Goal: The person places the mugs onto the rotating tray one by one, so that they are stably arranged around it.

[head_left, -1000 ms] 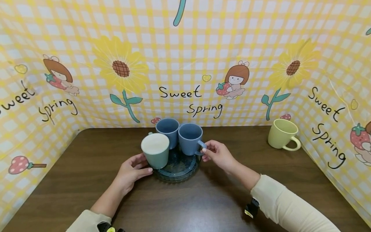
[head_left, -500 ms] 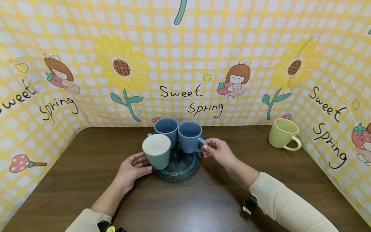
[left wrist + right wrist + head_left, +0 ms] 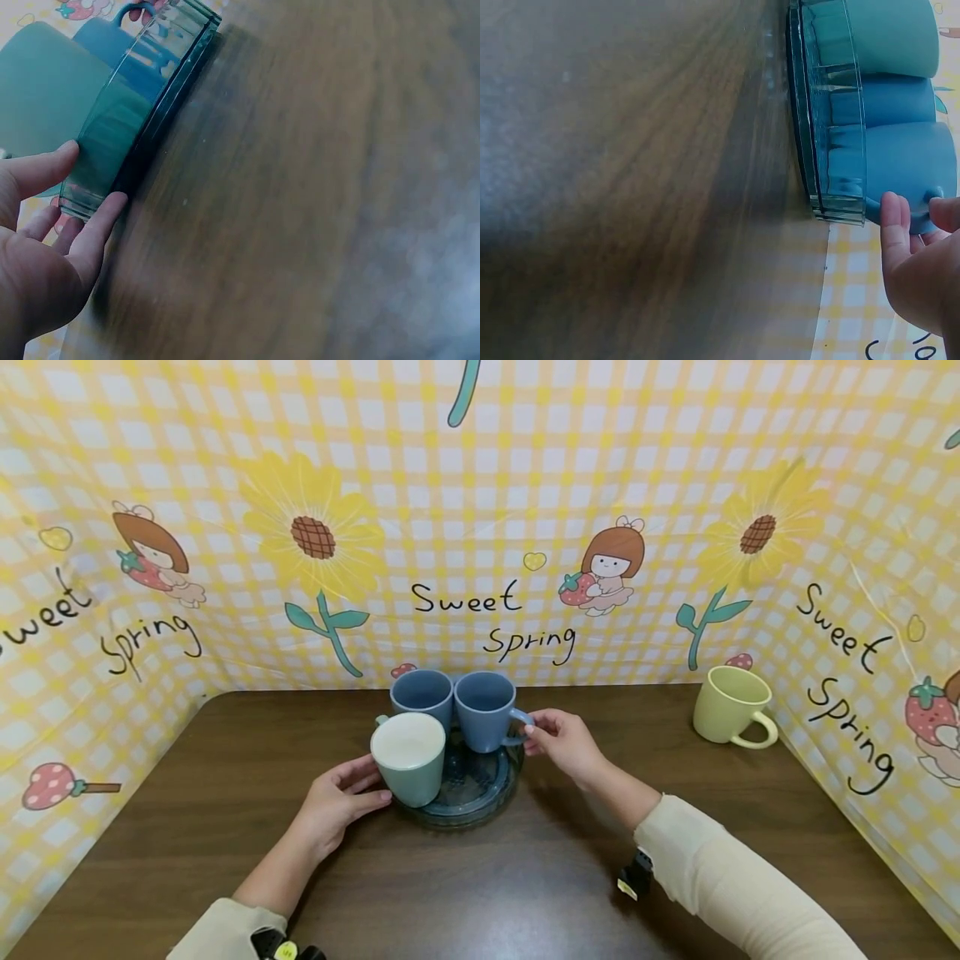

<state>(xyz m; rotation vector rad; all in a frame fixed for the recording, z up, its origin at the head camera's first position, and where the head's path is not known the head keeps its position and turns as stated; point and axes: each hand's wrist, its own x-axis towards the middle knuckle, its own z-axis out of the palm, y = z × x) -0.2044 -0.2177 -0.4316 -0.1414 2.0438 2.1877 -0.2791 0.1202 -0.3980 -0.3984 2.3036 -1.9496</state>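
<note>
A round blue-tinted glass tray (image 3: 465,806) with an upright fluted wall carries a pale green mug (image 3: 415,777) and two blue mugs. One blue mug (image 3: 423,689) stands behind the green one, partly hidden by it; the other blue mug (image 3: 482,718) is at the right. My left hand (image 3: 337,802) rests against the tray's left side beside the green mug, its fingers loosely spread along the glass in the left wrist view. With thumb and fingers my right hand (image 3: 566,747) pinches the handle (image 3: 919,219) of the right blue mug.
A yellow-green mug (image 3: 731,706) stands alone at the back right of the brown wooden table (image 3: 487,902), its handle toward the right. A yellow checked cloth (image 3: 480,510) with printed flowers hangs around the back and sides.
The tray has turned slightly counterclockwise: the green mug has come nearer and rightward, and both blue mugs have shifted left. My right hand has moved a little farther back with the handle.
</note>
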